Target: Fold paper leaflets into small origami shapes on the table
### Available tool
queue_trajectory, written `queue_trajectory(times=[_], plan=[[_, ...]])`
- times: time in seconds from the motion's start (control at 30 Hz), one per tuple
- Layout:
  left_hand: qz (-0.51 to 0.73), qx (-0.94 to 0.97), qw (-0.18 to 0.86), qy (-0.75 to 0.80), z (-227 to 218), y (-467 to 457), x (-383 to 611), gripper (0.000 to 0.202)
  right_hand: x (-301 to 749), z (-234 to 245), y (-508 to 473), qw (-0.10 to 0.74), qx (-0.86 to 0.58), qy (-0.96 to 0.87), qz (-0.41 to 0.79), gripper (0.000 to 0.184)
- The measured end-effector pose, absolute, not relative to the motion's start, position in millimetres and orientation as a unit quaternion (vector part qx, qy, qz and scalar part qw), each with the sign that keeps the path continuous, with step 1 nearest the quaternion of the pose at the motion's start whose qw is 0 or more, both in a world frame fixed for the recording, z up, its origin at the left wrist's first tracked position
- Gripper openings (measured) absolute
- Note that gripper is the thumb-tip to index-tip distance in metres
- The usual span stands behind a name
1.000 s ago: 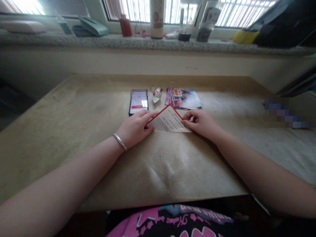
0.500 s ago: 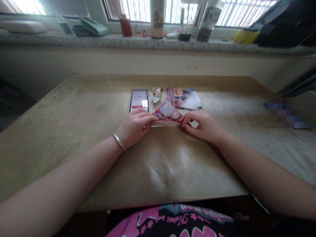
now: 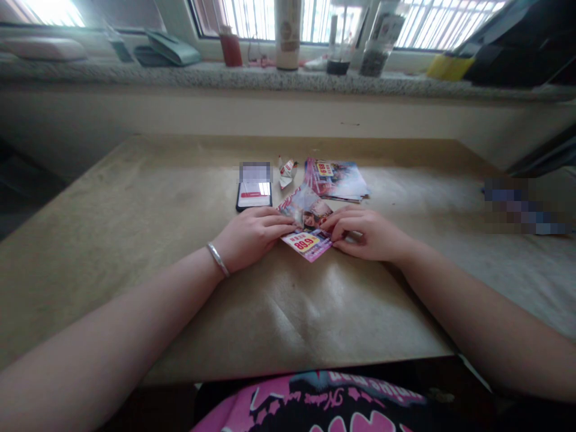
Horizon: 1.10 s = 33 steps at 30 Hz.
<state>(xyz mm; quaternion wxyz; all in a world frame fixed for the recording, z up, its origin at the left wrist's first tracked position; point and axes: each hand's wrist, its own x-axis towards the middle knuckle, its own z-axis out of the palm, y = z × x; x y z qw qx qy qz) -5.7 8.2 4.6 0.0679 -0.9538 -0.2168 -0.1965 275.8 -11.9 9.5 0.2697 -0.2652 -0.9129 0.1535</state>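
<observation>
A square of printed paper (image 3: pixel 306 210) lies turned like a diamond on the table, its near corner toward me. A yellow "89.9" price label shows on its near half. My left hand (image 3: pixel 254 235), with a silver bangle at the wrist, holds the paper's left side, fingers together on top; its thumb is mostly hidden. On the right side, my right hand (image 3: pixel 362 231) has fingertips on the sheet and the thumb at its edge, fingers curled. Just behind the sheet stands a small folded paper piece (image 3: pixel 287 173). A stack of similar printed sheets (image 3: pixel 337 179) lies behind to the right.
A phone (image 3: pixel 254 195) with its screen lit lies beyond my left hand on the tan table (image 3: pixel 180 180). Behind the table, a stone windowsill (image 3: pixel 252 77) carries a red bottle (image 3: pixel 231 48), jars and a yellow object (image 3: pixel 450 67). A blurred item (image 3: pixel 522 207) lies far right.
The paper was folded up along a crease between both hands; now it is opened out, its near half turned down toward me with the price label showing. Both hands have moved slightly nearer.
</observation>
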Motion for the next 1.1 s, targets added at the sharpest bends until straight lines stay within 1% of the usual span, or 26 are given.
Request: queue_trajectory(times=[0.37,0.53,0.73,1.1], plan=[[-0.152,-0.968,0.025,-0.196,2,9,-6,0.033,280,3,-9,0.216,-0.268,-0.927,0.148,0.007],[-0.133,-0.972,-0.006,-0.195,6,4,-7,0.041,280,3,-9,0.212,-0.265,-0.928,0.155,0.008],[-0.116,-0.981,0.002,-0.154,9,1,-5,0.032,278,7,-12,0.200,-0.283,-0.929,0.133,0.010],[-0.130,-0.979,-0.036,-0.150,14,0,-5,0.029,275,6,-14,0.192,-0.292,-0.930,0.113,0.010]])
